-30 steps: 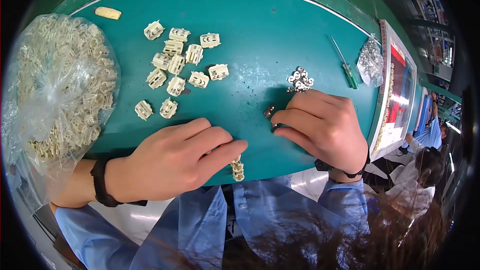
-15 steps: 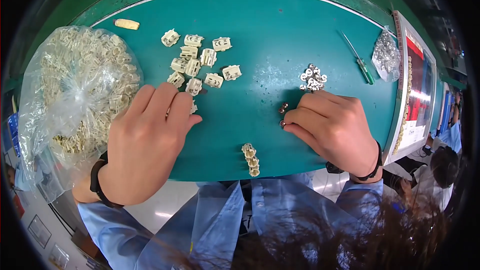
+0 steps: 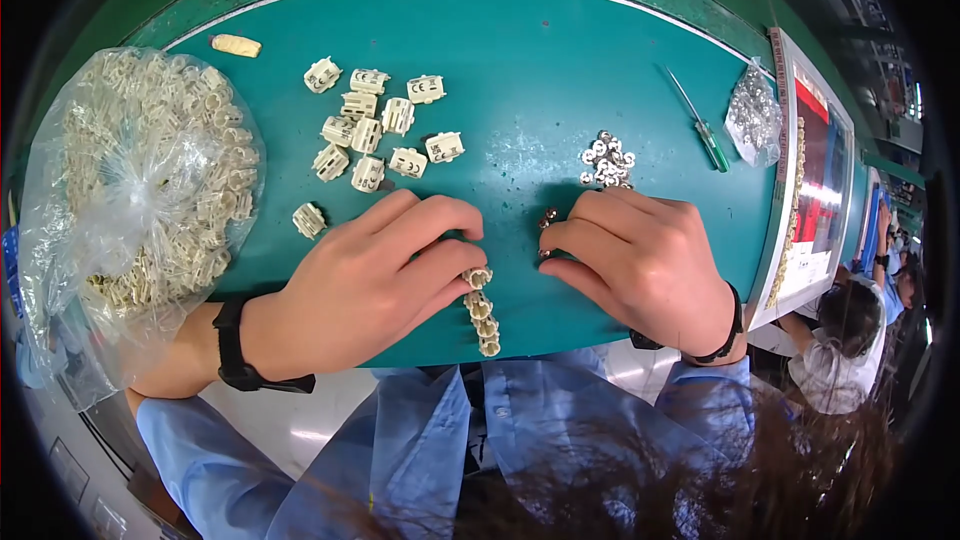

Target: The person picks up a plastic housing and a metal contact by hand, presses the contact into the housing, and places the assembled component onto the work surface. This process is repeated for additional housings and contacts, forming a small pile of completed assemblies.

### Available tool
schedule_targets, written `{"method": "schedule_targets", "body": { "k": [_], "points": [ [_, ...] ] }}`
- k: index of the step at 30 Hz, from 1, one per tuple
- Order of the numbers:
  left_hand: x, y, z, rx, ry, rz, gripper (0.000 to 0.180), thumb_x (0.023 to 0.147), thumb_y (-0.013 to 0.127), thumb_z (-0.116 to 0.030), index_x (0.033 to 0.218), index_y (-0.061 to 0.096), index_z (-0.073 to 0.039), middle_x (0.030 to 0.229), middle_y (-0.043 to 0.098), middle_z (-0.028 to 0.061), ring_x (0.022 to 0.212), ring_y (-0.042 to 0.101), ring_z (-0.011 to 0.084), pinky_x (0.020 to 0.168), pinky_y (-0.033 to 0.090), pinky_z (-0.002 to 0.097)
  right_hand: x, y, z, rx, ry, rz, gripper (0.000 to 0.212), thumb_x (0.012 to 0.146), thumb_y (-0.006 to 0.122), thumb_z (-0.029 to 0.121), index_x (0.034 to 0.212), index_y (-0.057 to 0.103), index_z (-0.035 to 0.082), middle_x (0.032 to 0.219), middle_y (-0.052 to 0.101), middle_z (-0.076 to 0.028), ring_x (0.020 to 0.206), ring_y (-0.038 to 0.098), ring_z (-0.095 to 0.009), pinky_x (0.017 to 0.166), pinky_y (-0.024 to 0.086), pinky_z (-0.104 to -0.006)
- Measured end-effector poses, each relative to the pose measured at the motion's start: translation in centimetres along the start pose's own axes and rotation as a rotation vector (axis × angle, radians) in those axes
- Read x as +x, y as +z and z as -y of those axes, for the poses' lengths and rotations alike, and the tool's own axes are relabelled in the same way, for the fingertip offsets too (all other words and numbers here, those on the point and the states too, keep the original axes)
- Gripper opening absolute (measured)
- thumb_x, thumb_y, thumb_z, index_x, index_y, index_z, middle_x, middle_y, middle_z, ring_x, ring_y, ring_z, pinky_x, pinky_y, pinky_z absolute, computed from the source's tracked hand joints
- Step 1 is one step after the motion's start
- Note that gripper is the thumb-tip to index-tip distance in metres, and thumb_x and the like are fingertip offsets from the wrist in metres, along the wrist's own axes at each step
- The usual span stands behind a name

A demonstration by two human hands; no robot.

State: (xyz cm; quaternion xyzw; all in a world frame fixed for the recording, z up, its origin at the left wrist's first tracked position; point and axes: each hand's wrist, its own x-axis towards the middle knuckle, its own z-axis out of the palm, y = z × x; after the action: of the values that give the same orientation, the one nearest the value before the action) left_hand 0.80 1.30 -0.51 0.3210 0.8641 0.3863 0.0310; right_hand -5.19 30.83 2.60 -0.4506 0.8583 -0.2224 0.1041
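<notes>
My left hand [image 3: 375, 270] bends over the near middle of the table, thumb and fingers closed on a cream plastic housing [image 3: 477, 278]. That housing stands at the far end of a short row of like housings [image 3: 484, 326], their open ends up. My right hand [image 3: 640, 260] is closed in a pinch at a small dark, shiny metal part [image 3: 545, 254]; its fingertips partly hide it. Another small metal part [image 3: 548, 216] shows beside the index finger. Beyond this hand lies a pile of small silvery metal parts [image 3: 607, 160].
Loose cream housings [image 3: 367, 135] lie at the far left, beside a clear bag of more [image 3: 150, 180]. A green-handled screwdriver [image 3: 712, 147], a small bag of metal parts [image 3: 754, 115] and a white-framed panel [image 3: 815, 190] are at right. A yellowish stub [image 3: 236, 45] lies far left.
My left hand has come right and nearer from the loose housings, bringing one to the row's far end. My right hand keeps its pinch; the whole view has shifted slightly.
</notes>
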Motion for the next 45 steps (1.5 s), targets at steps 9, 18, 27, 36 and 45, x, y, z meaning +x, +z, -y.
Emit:
{"method": "schedule_targets", "body": {
  "k": [9, 18, 27, 36, 45],
  "points": [
    [0.0, 0.8, 0.5, -0.030, 0.004, -0.027, 0.030, 0.086, 0.095, -0.005, 0.112, 0.081, -0.007, 0.122, 0.071, 0.0060, 0.091, 0.066, 0.0258, 0.079, 0.057, 0.0374, 0.4, 0.7, 0.3, 0.159, 0.003, -0.042, 0.022, 0.084, 0.097, 0.012, 0.102, 0.085, 0.009, 0.093, 0.074, -0.004, 0.078, 0.073, -0.025, 0.064, 0.058, -0.0396],
    [-0.1, 1.5, 0.8, -0.040, 0.035, -0.059, 0.027, 0.088, 0.094, -0.011, 0.109, 0.078, -0.006, 0.121, 0.070, 0.0070, 0.091, 0.066, 0.0276, 0.081, 0.057, 0.0376, 1.5, 2.4, 1.6, 0.220, -0.095, -0.158, 0.026, 0.084, 0.095, 0.013, 0.108, 0.084, 0.011, 0.094, 0.068, 0.000, 0.075, 0.069, -0.020, 0.054, 0.054, -0.0382],
    [-0.1, 1.5, 0.7, -0.034, 0.042, -0.051, 0.027, 0.088, 0.094, -0.011, 0.109, 0.077, -0.006, 0.122, 0.070, 0.0068, 0.091, 0.066, 0.0275, 0.081, 0.057, 0.0379, 1.6, 1.9, 2.0, 0.217, -0.040, -0.125, 0.027, 0.080, 0.100, 0.010, 0.103, 0.086, 0.006, 0.089, 0.074, -0.005, 0.074, 0.071, -0.024, 0.061, 0.055, -0.0382],
    [-0.4, 0.7, 1.1, 0.004, 0.086, 0.022, 0.035, 0.086, 0.095, -0.012, 0.118, 0.082, -0.007, 0.123, 0.072, 0.0047, 0.092, 0.066, 0.0251, 0.080, 0.057, 0.0367, 1.2, -0.2, -0.7, 0.181, 0.103, -0.205, 0.024, 0.081, 0.099, 0.008, 0.102, 0.087, 0.008, 0.088, 0.074, -0.007, 0.075, 0.073, -0.027, 0.063, 0.056, -0.0391],
    [-0.3, -1.4, 0.4, 0.516, 0.144, -0.240, 0.041, 0.082, 0.098, -0.020, 0.119, 0.082, -0.009, 0.121, 0.074, 0.0035, 0.093, 0.064, 0.0273, 0.081, 0.057, 0.0390, 1.1, -0.1, -0.7, 0.028, 0.065, -0.079, 0.020, 0.084, 0.095, 0.010, 0.102, 0.086, 0.010, 0.092, 0.074, -0.005, 0.082, 0.075, -0.028, 0.068, 0.059, -0.0416]
  ]
}}
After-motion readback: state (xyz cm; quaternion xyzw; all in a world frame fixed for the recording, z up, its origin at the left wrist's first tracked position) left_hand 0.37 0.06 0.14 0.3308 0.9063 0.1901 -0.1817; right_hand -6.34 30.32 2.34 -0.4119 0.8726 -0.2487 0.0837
